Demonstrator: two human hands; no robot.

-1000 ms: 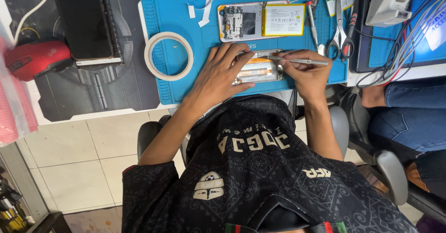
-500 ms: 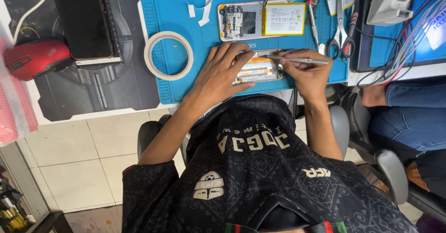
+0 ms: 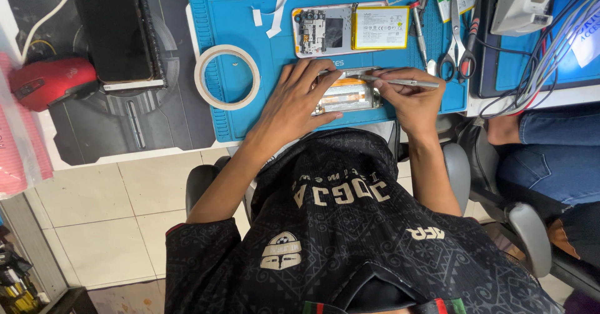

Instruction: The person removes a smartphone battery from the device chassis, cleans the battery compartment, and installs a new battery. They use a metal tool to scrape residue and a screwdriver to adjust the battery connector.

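My left hand (image 3: 295, 100) presses flat on a small phone part with an orange strip (image 3: 347, 96), which lies at the near edge of the blue work mat (image 3: 250, 117). My right hand (image 3: 411, 100) is at the part's right end and grips a thin metal tool (image 3: 400, 82). The tool lies level, its tip pointing left over the part. Just beyond the hands lies an opened phone (image 3: 325, 31) with a yellow battery (image 3: 381, 27) showing.
A white tape roll (image 3: 227, 77) lies on the mat's left side. Scissors (image 3: 453, 54) and a small screwdriver (image 3: 417, 23) rest at its right. A red mouse (image 3: 53, 82) and a black slab (image 3: 119, 29) sit at left. Another person's jeans-clad leg (image 3: 544, 161) is at right.
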